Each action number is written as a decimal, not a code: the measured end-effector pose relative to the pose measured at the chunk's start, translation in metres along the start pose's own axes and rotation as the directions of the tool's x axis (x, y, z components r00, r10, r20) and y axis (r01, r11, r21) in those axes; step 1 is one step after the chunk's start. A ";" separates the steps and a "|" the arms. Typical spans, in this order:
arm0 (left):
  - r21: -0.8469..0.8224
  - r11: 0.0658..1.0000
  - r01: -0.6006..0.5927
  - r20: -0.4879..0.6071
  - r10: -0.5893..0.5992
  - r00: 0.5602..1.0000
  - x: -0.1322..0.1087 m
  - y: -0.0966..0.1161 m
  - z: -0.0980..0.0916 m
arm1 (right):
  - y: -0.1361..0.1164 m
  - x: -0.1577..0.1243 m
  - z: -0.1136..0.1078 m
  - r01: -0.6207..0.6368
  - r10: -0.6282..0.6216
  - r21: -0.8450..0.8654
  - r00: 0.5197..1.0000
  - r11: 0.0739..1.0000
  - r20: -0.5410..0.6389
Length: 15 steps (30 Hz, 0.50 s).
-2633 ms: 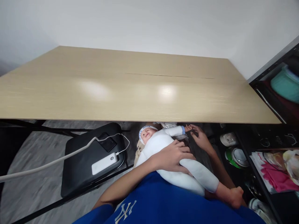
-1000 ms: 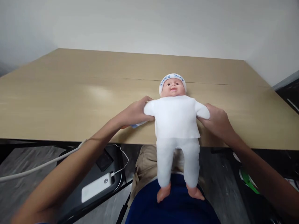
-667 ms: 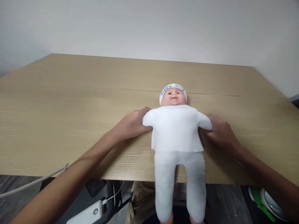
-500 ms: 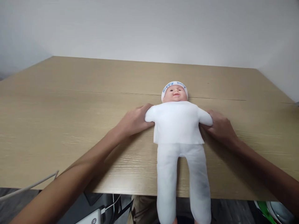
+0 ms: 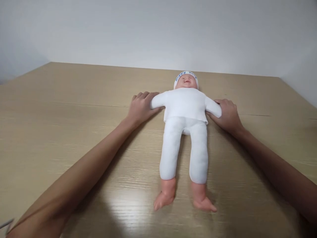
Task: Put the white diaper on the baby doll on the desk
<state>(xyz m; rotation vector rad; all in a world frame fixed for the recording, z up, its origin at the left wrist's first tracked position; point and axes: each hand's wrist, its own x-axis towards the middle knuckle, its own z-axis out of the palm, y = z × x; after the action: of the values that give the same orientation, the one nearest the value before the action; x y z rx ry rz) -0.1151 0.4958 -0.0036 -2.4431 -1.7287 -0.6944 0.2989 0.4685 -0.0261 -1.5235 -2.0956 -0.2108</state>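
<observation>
A baby doll in a white top and white trousers lies face up on the wooden table, its head toward the wall. On its head is a white cap with blue lettering. My left hand is closed around the doll's arm on the left, thumb below the sleeve. Around the arm on the right, my right hand is closed in the same way. Both sleeve ends and the doll's hands are hidden in my grip. The doll's bare feet point toward me.
The wooden table has a seam running across its middle. Behind it rises a pale wall. A thin cable end shows at the lower left, by my left forearm.
Both hands have moved the doll away from me, farther onto the table. Its feet now show in full, and the table's front edge has left the view.
</observation>
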 end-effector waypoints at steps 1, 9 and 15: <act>-0.021 1.000 -0.011 -0.019 0.010 1.000 -0.006 -0.008 0.001 | 0.006 -0.005 -0.004 0.028 -0.028 0.038 1.000 0.999 0.003; -0.074 0.996 -0.057 -0.037 0.054 0.998 -0.001 -0.039 0.010 | 0.039 -0.002 -0.002 0.088 -0.099 0.125 0.991 0.988 0.086; -0.131 0.990 -0.049 -0.054 0.043 0.998 0.026 -0.045 0.026 | 0.050 0.022 0.022 0.079 -0.084 0.128 0.996 0.989 0.036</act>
<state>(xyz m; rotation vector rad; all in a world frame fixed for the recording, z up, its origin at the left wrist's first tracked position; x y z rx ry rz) -0.1410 0.5437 -0.0254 -2.5173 -1.6526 -0.8855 0.3329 0.5141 -0.0426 -1.3804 -2.1626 -0.0757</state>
